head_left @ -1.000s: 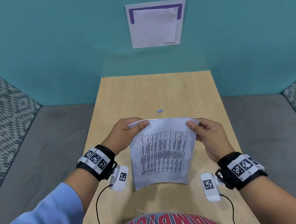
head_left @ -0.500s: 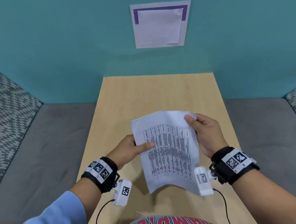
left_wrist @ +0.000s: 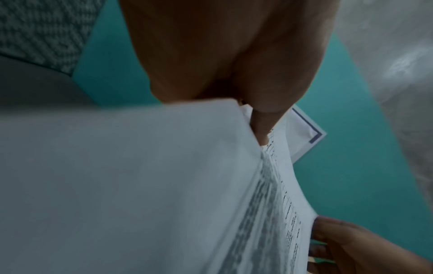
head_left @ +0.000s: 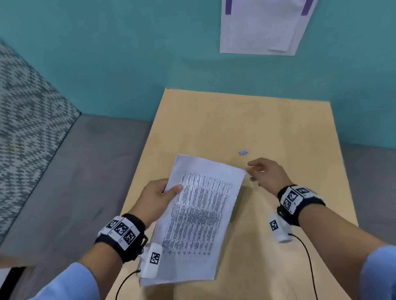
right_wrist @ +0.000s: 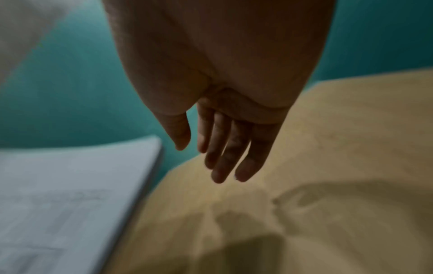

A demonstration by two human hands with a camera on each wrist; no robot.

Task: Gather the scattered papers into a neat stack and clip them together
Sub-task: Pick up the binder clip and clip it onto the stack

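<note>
Gripping the papers [head_left: 198, 216] above the light wooden desk [head_left: 272, 126], your left hand [head_left: 155, 201] pinches their edge; your right hand [head_left: 268, 174] hangs relaxed, empty, near the binder clip [head_left: 243, 152]. Teal wall [head_left: 126, 49] beyond.

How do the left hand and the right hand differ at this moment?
The left hand grips the stack of papers at its left edge, thumb on top; the right hand holds nothing. The left hand's fingers curl round the papers; the right hand's fingers are straight and relaxed. The right hand is near the binder clip on the table; the left hand is farther from it. Both wear black wristbands with printed markers.
</note>
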